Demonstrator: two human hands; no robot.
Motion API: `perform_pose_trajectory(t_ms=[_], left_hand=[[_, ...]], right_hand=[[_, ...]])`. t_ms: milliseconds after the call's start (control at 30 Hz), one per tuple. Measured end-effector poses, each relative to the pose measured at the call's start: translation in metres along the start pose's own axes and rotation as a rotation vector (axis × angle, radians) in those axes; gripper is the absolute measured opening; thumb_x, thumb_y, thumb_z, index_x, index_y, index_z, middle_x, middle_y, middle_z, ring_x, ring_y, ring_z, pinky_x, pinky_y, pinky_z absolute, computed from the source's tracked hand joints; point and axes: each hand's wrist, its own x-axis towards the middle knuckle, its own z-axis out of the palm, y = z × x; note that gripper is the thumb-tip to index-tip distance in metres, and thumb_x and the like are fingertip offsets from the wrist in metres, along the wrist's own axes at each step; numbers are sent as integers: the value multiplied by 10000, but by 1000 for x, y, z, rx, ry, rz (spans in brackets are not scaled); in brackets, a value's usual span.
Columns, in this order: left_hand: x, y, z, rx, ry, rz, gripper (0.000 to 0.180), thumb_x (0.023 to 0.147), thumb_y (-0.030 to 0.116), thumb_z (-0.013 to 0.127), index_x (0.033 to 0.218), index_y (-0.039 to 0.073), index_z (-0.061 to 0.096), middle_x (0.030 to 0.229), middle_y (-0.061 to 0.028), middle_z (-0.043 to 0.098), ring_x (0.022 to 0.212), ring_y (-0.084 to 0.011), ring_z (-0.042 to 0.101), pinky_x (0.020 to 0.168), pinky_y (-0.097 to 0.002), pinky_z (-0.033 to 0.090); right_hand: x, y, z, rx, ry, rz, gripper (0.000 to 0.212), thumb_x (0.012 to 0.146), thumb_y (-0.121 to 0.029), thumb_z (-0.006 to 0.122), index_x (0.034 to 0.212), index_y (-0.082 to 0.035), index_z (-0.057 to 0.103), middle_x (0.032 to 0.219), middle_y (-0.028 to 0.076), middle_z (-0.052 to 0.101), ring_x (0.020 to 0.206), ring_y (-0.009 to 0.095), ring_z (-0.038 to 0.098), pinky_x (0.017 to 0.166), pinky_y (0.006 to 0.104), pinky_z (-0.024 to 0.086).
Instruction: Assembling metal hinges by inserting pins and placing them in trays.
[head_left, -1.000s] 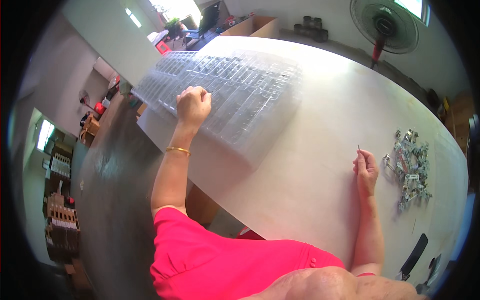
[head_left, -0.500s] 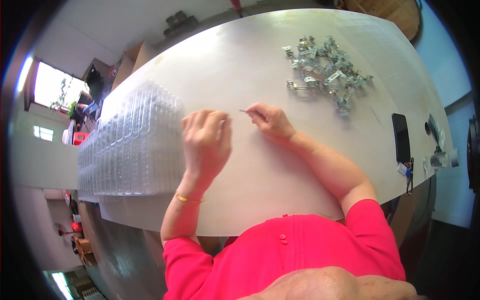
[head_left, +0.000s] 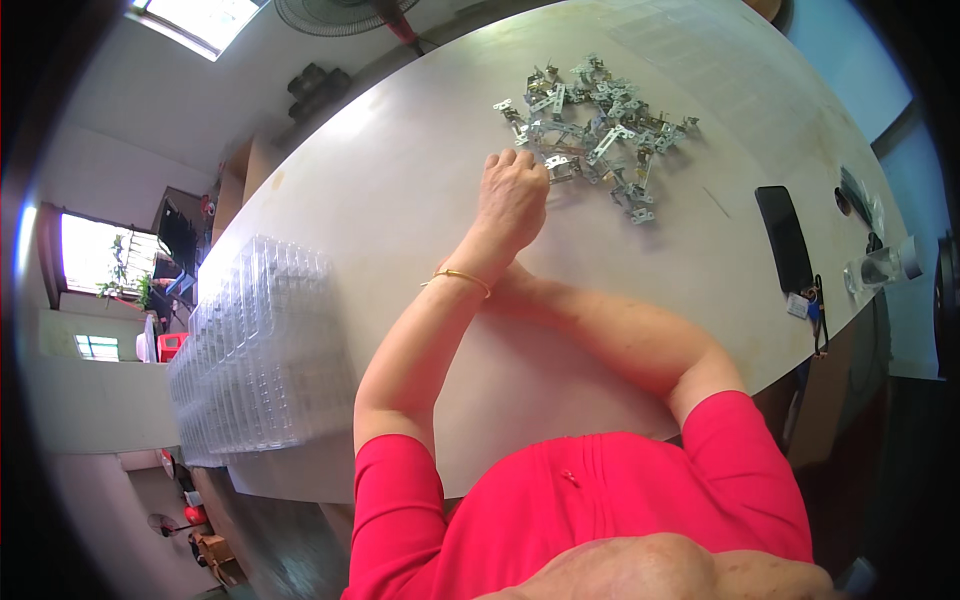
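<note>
My left hand (head_left: 514, 196) is stretched forward to the near left edge of a loose pile of metal brackets (head_left: 605, 135). Its fingers are curled closed around the end of one metal bracket (head_left: 562, 170), and the fingertips are hidden. A thin gold bangle circles the left wrist. Beneath that wrist, my right hand (head_left: 512, 287) is almost wholly covered, so its fingers and anything in them do not show. The two forearms cross over the pale table (head_left: 420, 200).
Stacked clear plastic trays (head_left: 265, 350) stand at the left table edge. On the right lie a black phone (head_left: 784, 240), keys (head_left: 815, 310) and a clear bottle (head_left: 880, 265). A thin pin-like piece (head_left: 717, 202) lies right of the pile. Beyond the table is a fan (head_left: 335, 12).
My left hand has moved forward and right from beside the trays to the bracket pile, crossing above my right hand. The right hand, earlier pinching a small thin metal piece, is now covered. The view has shifted.
</note>
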Motion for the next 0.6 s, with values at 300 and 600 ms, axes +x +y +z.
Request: perform_pose_trajectory(t_ms=[300,600], left_hand=[[5,3,5,-120,-53,30,98,720,17,598,724,67,682,864,-91,638,928,-268,586,851,-390,429],[-45,-53,-51,-706,-213,-595,160,861,119,665,882,-38,688,784,-71,629,761,-139,591,691,-299,481]], right_hand=[[2,-4,-8,94,-6,45,168,829,-158,652,793,-70,514,768,61,547,760,198,483,731,385,406],[0,-23,-8,-157,-37,41,88,886,-148,592,925,-113,662,865,83,689,838,292,660,764,424,506]])
